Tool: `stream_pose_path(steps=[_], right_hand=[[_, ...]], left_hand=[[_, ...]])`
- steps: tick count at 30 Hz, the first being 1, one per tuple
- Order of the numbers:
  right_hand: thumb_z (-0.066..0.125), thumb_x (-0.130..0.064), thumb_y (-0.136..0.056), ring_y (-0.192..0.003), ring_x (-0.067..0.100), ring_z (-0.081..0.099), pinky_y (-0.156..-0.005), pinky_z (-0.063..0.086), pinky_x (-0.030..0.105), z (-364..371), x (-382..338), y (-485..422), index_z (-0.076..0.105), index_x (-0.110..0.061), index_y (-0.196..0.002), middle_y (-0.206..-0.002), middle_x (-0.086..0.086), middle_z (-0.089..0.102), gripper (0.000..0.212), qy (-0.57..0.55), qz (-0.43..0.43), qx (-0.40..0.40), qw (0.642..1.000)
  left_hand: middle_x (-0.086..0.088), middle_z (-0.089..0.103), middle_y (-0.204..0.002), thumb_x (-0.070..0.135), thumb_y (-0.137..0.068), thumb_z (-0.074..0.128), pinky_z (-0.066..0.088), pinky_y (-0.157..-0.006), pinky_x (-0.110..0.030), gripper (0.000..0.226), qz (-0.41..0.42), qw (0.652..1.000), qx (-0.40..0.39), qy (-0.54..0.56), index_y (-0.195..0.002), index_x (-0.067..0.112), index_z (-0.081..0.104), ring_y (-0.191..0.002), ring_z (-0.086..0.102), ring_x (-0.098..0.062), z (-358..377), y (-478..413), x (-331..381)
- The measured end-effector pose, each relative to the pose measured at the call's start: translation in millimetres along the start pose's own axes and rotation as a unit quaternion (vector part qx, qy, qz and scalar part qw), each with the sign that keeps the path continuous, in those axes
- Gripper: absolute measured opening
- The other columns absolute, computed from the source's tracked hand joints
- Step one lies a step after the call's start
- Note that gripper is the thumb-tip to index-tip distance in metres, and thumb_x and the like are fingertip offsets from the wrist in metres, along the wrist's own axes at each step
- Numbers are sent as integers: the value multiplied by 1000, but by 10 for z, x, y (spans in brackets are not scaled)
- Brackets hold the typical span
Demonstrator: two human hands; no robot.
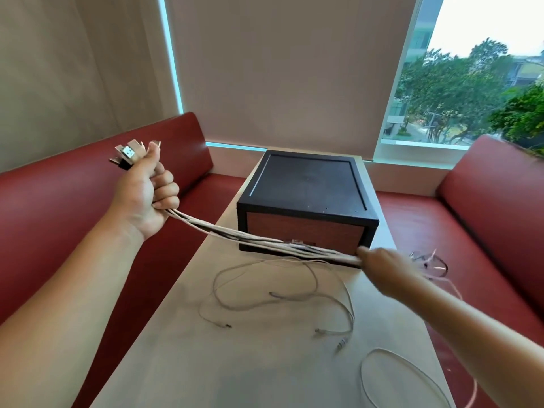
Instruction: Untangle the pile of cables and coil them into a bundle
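My left hand (148,195) is raised over the left bench and grips a bundle of white and dark cables (259,240) near their USB plugs (128,154), which stick out above my fist. The bundle runs taut down to the right into my right hand (382,265), which is closed around it just in front of the black box. Behind my right hand the cable tails (429,265) hang blurred over the right bench. Loose ends of white cable (294,295) lie in loops on the table.
A black box with reddish wood sides (309,198) stands at the far end of the pale table (206,363). Red benches (59,201) flank the table on both sides. Another white cable loop (412,375) lies near the table's right front edge.
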State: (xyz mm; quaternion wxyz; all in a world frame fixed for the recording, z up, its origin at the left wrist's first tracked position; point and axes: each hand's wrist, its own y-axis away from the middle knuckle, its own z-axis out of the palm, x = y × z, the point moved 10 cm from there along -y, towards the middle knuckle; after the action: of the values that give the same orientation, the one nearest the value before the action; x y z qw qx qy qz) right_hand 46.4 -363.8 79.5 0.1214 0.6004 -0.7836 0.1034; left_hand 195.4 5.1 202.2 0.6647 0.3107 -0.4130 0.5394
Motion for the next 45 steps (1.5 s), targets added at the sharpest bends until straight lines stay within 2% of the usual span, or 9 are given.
stream_pose_path(steps=[9, 14, 17, 20, 26, 31, 35, 42, 45], right_hand=[[40, -56, -96, -89, 30, 54, -71, 38, 35, 886, -519, 210, 38, -19, -94, -94, 10, 55, 37, -157, -47, -184, 969], [47, -9, -93, -98, 26, 51, -80, 37, 32, 1022, -688, 307, 39, -18, -100, -105, 5, 43, 14, -208, -94, -288, 930], [40, -6, -94, -84, 21, 47, -70, 35, 27, 1025, -635, 304, 46, -19, -93, -96, 4, 46, 14, -234, -49, -306, 922], [37, -23, -102, -70, 21, 50, -58, 34, 27, 1021, -537, 318, 44, -16, -83, -82, 5, 52, 21, -248, -25, -276, 928], [25, -53, -100, -91, 32, 63, -67, 47, 36, 881, -225, 233, 48, -20, -87, -96, 13, 65, 43, -128, -25, -108, 986], [16, -46, -103, -85, 26, 58, -69, 48, 32, 861, -36, 170, 45, -12, -135, -87, 6, 49, 55, -80, 25, -161, 983], [30, -67, -94, -43, 15, 36, -41, 26, 18, 1300, -23, 463, 47, -7, -71, -61, 6, 43, 66, -228, 124, -401, 879], [41, -32, -101, -83, 20, 46, -75, 37, 31, 1584, -258, 567, 53, -14, -88, -80, -1, 47, 25, -123, -67, -395, 908], [55, -44, -92, -86, 24, 51, -74, 39, 31, 1537, -278, 612, 60, -4, -107, -105, 11, 62, 43, -16, -113, -407, 906]], left_hand=[[12, 19, -50, 50, -95, 53, 10, -33, -16, 48, -49, 998, 3, -36, -58, 28, 31, -36, 15, -2, -176, 51, -399], [11, 17, -49, 43, -97, 51, 10, -33, -16, 52, -42, 997, -5, -57, -56, 27, 25, -36, 14, -2, -197, 57, -469], [11, 17, -49, 39, -98, 51, 11, -32, -16, 51, -29, 998, -1, -63, -54, 27, 26, -37, 14, -2, -204, 61, -474], [11, 18, -49, 38, -98, 51, 10, -33, -17, 49, -19, 997, 8, -73, -57, 27, 25, -38, 14, -3, -246, 67, -464], [12, 18, -48, 39, -98, 51, 10, -34, -17, 49, -14, 996, 27, -78, -61, 27, 22, -37, 14, -3, -412, 83, -483], [11, 18, -49, 39, -97, 52, 11, -33, -17, 49, -31, 996, 35, -72, -61, 27, 22, -37, 14, -3, -474, 87, -569], [11, 17, -49, 38, -98, 51, 9, -34, -17, 48, -50, 995, 25, -86, -61, 27, 22, -37, 13, -3, -461, 94, -688], [11, 18, -50, 39, -98, 51, 12, -31, -15, 48, -140, 982, 7, -124, -59, 27, 26, -36, 16, -1, -604, 199, -964], [11, 19, -50, 39, -98, 51, 13, -30, -15, 47, -172, 974, 1, -146, -59, 27, 28, -35, 16, -1, -632, 227, -1102]])
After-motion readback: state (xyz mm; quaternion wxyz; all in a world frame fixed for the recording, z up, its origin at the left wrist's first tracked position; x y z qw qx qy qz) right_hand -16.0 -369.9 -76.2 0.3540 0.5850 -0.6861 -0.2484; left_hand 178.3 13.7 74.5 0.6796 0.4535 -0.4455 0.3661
